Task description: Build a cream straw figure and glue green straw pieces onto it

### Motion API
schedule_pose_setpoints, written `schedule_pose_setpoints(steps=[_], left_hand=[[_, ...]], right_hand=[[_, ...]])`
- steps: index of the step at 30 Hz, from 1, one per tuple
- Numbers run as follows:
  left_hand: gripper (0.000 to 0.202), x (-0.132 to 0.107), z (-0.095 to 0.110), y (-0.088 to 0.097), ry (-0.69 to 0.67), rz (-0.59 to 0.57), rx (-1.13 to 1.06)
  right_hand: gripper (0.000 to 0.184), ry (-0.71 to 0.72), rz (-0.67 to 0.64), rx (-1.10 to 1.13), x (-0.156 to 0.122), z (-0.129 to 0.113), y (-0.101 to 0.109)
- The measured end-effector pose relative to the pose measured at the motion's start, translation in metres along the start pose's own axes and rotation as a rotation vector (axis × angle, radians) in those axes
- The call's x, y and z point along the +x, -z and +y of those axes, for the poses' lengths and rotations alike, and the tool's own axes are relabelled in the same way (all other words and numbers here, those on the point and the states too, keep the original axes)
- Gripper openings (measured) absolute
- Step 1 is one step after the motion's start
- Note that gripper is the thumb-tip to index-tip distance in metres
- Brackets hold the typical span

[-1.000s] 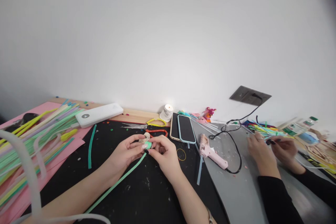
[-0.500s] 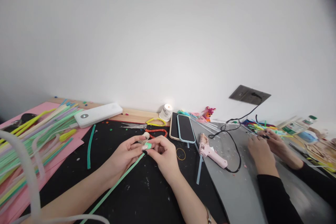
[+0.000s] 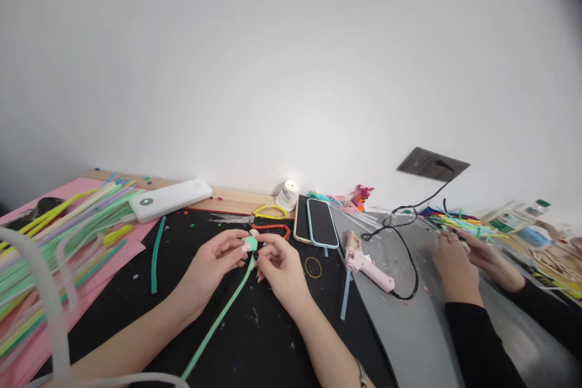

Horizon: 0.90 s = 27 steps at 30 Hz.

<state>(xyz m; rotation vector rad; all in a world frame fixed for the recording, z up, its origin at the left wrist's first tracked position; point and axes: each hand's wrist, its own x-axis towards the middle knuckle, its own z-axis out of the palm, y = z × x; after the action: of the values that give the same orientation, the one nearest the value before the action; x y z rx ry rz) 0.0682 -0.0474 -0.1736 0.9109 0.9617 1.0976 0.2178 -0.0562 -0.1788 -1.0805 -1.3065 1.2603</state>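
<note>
My left hand (image 3: 213,264) and my right hand (image 3: 279,267) meet over the black mat (image 3: 254,327), both pinching the rolled end of a long green strip (image 3: 218,321). The tight green coil (image 3: 250,245) sits between my fingertips, and the strip's free length trails back toward me across the mat. Just behind my fingers lie a small pale roll and a red loop (image 3: 271,229).
Piles of coloured strips (image 3: 59,236) lie on pink paper at left, with a white case (image 3: 170,198) and scissors (image 3: 233,218) behind. A lit candle (image 3: 289,193), two phones (image 3: 318,222) and a pink glue gun (image 3: 366,265) stand right. Another person's hands (image 3: 464,257) work on the grey mat.
The coil has lifted slightly and my fingers have turned it. The strip's tail has swung rightward toward me. The other person's hands have shifted among their strips.
</note>
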Motion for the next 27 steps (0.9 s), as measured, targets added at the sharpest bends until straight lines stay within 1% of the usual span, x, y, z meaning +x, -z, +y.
schedule_pose_setpoints(steps=[3, 6, 8, 11, 14, 18, 21, 24, 27], left_hand=[[0.027, 0.001, 0.001, -0.001, -0.03, 0.01, 0.08], [0.026, 0.001, 0.001, -0.001, -0.04, 0.023, 0.07], [0.027, 0.001, 0.0, -0.001, -0.041, 0.022, 0.059], [0.03, 0.002, 0.0, 0.001, -0.044, 0.022, 0.087], [0.032, 0.005, 0.002, 0.002, -0.041, -0.001, 0.123], [0.031, 0.007, 0.004, 0.004, -0.047, -0.072, 0.153], [0.029, 0.005, 0.007, 0.005, -0.02, -0.079, 0.183], [0.029, 0.003, 0.009, 0.005, -0.004, -0.085, 0.165], [0.027, 0.002, 0.009, 0.005, 0.023, -0.099, 0.103]], right_hand=[[0.024, 0.004, 0.021, -0.01, 0.0, -0.002, 0.0], [0.032, -0.01, 0.01, -0.036, 0.0, -0.001, -0.001], [0.035, -0.032, -0.012, -0.014, 0.0, 0.002, -0.001], [0.032, -0.046, -0.034, 0.017, 0.001, 0.007, 0.0], [0.031, -0.047, -0.023, 0.044, 0.002, 0.009, 0.002], [0.025, -0.055, -0.027, 0.157, 0.004, 0.004, 0.004], [0.017, -0.1, -0.035, 0.247, 0.004, -0.003, 0.008], [0.02, -0.186, -0.065, 0.345, 0.004, -0.009, 0.014], [0.025, -0.239, -0.128, 0.418, 0.003, -0.012, 0.019]])
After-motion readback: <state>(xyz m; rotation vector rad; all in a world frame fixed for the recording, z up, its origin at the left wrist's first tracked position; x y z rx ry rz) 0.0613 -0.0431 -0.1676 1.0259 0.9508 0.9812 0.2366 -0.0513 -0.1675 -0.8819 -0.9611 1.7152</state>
